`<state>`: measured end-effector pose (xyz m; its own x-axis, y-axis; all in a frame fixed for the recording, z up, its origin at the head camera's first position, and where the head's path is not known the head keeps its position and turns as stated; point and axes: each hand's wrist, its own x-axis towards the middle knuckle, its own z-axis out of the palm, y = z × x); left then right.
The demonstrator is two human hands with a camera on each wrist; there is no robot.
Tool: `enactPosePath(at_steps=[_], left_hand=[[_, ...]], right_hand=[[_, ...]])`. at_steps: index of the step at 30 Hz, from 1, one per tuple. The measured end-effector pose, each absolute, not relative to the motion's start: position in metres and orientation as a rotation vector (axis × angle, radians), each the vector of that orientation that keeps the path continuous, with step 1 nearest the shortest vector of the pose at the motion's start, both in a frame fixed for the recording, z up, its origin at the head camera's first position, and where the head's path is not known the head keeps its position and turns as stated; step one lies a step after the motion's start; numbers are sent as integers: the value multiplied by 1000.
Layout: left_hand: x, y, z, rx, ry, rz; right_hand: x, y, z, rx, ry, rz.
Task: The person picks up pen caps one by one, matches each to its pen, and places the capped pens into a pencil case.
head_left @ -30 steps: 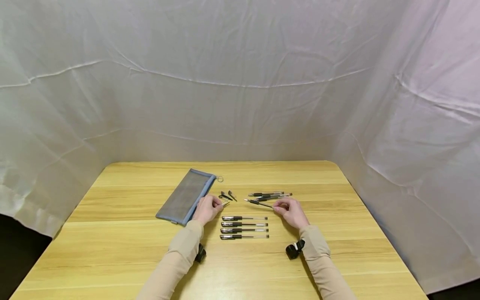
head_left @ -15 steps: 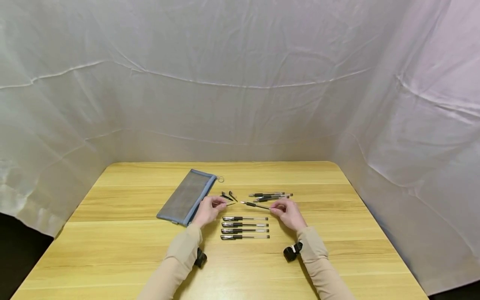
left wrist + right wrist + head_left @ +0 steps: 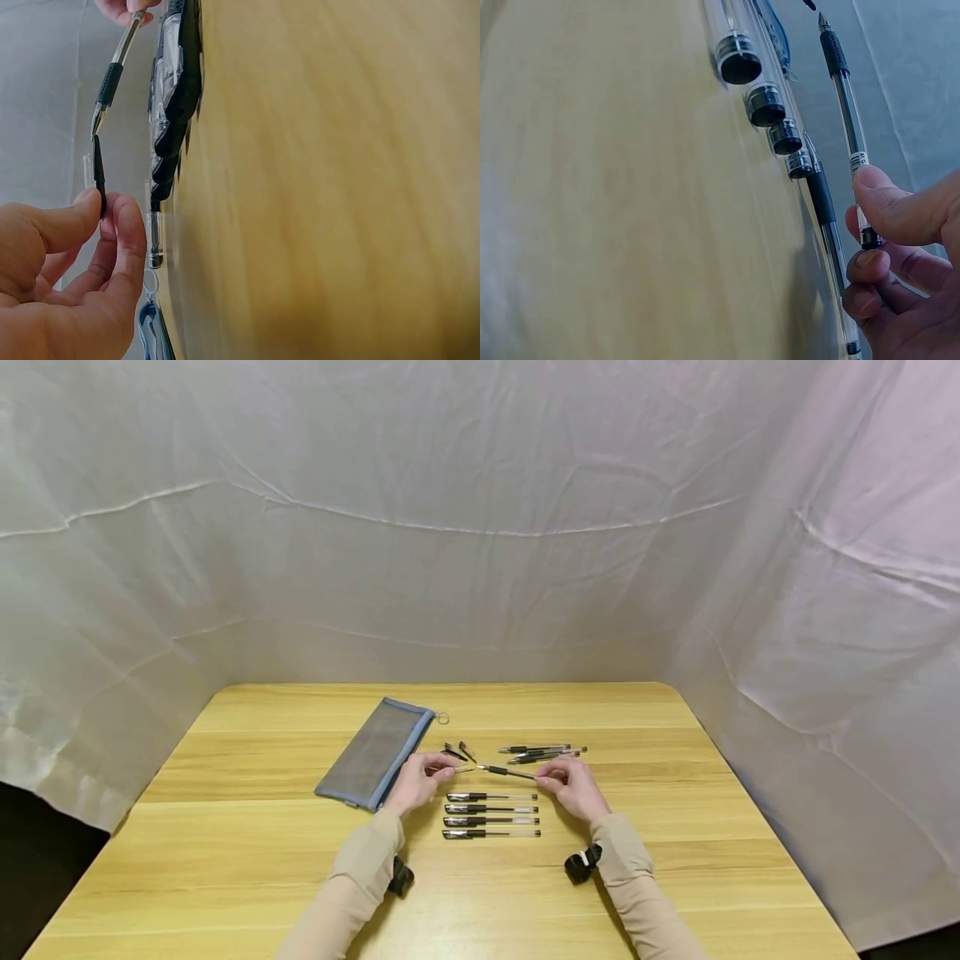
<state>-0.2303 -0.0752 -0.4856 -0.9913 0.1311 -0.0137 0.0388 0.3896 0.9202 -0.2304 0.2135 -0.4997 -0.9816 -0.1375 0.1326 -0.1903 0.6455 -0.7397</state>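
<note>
My left hand pinches a pen cap with a black clip between thumb and fingertips. Opposite, my right hand grips an uncapped gel pen near its rear end. The pen's tip points left, toward the cap. In the left wrist view tip and cap nearly meet; whether they touch I cannot tell. Just below both hands lies a row of several capped gel pens. Beyond the left hand are loose pen caps, and beyond the right hand several uncapped pens.
A blue-edged mesh zip pouch lies left of the left hand, with a ring on its zip. All of it rests on a wooden table, with a pale cloth hanging around the back and sides.
My right hand has moved the pen left, and my left hand has turned the cap toward it, so the gap between tip and cap has narrowed. The row of pens has stayed put.
</note>
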Motion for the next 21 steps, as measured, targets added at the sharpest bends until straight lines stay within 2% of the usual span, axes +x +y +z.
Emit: enactPosePath(at_steps=[21], left_hand=[[-230,-76,-486,205,2540,1658]], right_hand=[[-231,210,-498,328,-2804,1253]])
